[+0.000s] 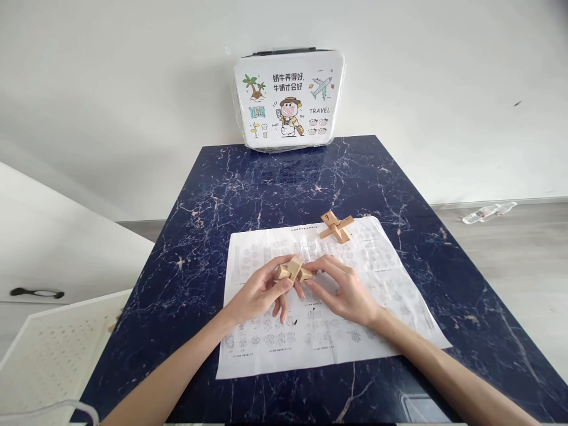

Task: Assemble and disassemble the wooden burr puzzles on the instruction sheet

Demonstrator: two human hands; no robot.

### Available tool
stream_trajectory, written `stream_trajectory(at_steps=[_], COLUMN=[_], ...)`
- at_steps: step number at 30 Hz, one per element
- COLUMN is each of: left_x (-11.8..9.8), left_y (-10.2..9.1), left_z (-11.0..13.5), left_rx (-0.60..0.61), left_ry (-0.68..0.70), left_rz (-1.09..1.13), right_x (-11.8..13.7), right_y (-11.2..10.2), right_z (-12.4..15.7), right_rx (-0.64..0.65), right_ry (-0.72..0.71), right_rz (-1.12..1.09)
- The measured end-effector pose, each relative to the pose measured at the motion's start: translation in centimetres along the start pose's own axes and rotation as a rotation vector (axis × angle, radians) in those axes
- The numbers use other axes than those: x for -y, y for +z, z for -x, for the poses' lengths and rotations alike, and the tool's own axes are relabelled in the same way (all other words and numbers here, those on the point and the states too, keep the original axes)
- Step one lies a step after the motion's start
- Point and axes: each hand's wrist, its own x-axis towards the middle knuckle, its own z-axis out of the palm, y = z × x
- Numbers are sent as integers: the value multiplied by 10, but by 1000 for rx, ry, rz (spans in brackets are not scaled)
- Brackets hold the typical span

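Note:
A small wooden interlocking puzzle [293, 270] is held between both hands just above a printed instruction sheet [328, 337] on the dark marble table [199, 236]. My left hand [257, 293] pinches its left side with thumb and fingers. Closed on the puzzle's right end are the fingertips of my right hand [344, 290]. A second wooden puzzle [336, 226], cross-shaped with a mark on one block, lies on the sheet's far right corner, apart from both hands.
A white carry case [288, 99] with cartoon prints and the word TRAVEL stands against the wall at the table's far edge. A white perforated tray [48, 355] sits at lower left. A clear plastic bottle [488, 212] lies on the floor at right.

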Motion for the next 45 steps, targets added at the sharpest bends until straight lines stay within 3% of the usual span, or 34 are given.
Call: stream_trajectory(at_steps=[5, 13, 16, 22, 26, 31, 36, 39, 45], left_x=[1, -3, -4, 9, 22, 24, 17, 13, 14], left_y=[-2, -7, -3, 11, 12, 13, 15, 14, 10], left_z=[1, 4, 4, 5, 6, 4, 0, 0, 0], left_rx=[137, 355, 227, -144, -205, -277, -478, -583, -558], left_ry=[23, -52, -24, 86, 269, 469, 404, 354, 301], left_rz=[89, 189, 160, -213, -483, -760, -808, -956, -1255], right_x=[0, 6, 7, 6, 6, -1, -9, -11, -13], right_y=[0, -4, -5, 2, 8, 7, 6, 7, 6], right_z=[0, -1, -1, 3, 2, 0, 0, -1, -1], right_rx=[27, 105, 80, -34, -123, -248, -317, -311, -271], right_ry=[58, 54, 77, 50, 25, 105, 181, 183, 172], right_rz=[-84, -161, -159, -25, 65, 162, 266, 320, 382])
